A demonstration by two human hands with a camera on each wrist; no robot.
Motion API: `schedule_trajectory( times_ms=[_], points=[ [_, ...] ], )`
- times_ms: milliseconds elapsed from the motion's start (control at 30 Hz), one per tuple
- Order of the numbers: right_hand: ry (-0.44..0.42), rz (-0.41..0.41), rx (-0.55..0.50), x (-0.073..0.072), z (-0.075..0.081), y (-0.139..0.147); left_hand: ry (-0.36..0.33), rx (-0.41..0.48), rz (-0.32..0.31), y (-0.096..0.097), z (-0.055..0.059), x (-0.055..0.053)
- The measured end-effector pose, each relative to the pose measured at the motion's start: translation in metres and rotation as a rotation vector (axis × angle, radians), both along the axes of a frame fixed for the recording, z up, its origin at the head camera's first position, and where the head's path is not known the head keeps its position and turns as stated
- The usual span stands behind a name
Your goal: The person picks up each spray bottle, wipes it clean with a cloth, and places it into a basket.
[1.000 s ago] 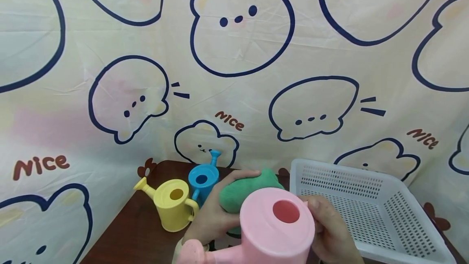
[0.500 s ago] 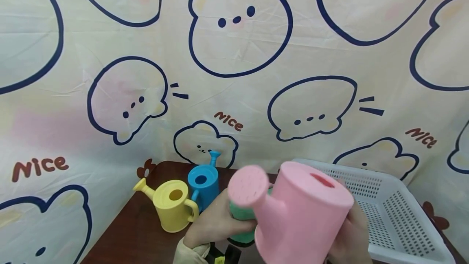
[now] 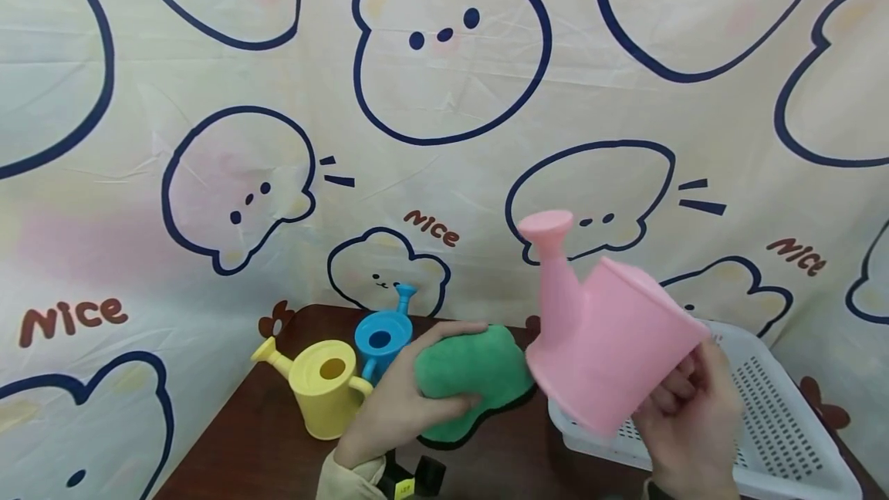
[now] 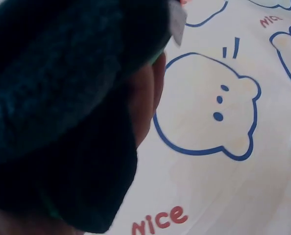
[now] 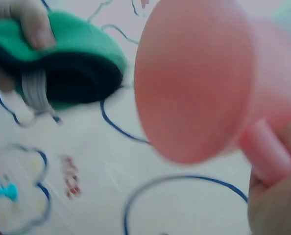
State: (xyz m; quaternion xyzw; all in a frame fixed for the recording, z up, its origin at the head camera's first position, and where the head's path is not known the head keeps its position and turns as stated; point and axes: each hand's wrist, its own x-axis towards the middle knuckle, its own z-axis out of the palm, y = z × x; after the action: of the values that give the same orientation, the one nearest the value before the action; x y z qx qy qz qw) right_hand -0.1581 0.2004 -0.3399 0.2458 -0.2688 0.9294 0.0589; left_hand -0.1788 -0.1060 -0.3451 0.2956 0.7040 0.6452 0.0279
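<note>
Left hand fingers grip green lobed plush piece left of white perforated plastic basket; right hand fingers hold pink plastic watering can near basket. Neither set down.

Red-brown "Nice" lettering repeated across the pale backdrop, yellow label on black wrist device, too small to read
</note>
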Motion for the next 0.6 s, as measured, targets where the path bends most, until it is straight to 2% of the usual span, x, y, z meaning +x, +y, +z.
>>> schedule_trajectory(
  times_ms=[67, 133, 167, 233, 300, 333, 400, 500, 600],
  points=[
    [-0.019, -0.138, 0.097, -0.001, 0.005, 0.006, 0.013, 0.033, 0.045, -0.002, 0.0, 0.0],
    [-0.1, -0.341, 0.235, -0.001, 0.008, 0.011, 0.014, 0.055, 0.103, -0.003, 0.0, 0.001],
    [-0.171, -0.447, 0.306, -0.002, 0.01, 0.013, 0.019, 0.059, 0.132, -0.003, 0.001, 0.001],
    [-0.366, -0.647, 0.477, -0.005, 0.01, 0.018, 0.007, 0.073, 0.185, -0.003, 0.002, 0.002],
    [-0.56, -0.751, 0.666, -0.009, 0.009, 0.022, 0.012, 0.088, 0.223, -0.003, 0.003, 0.003],
    [-0.639, -0.77, 0.777, -0.012, 0.008, 0.025, 0.019, 0.096, 0.238, -0.003, 0.003, 0.003],
    [-0.736, -0.764, 1.02, -0.017, 0.003, 0.03, 0.029, 0.118, 0.257, -0.003, 0.004, 0.003],
    [-0.739, -0.692, 1.317, -0.026, -0.007, 0.035, 0.053, 0.152, 0.27, -0.003, 0.005, 0.003],
    [-0.714, -0.608, 1.461, -0.035, -0.017, 0.038, 0.067, 0.169, 0.282, -0.003, 0.005, 0.002]
  ],
)
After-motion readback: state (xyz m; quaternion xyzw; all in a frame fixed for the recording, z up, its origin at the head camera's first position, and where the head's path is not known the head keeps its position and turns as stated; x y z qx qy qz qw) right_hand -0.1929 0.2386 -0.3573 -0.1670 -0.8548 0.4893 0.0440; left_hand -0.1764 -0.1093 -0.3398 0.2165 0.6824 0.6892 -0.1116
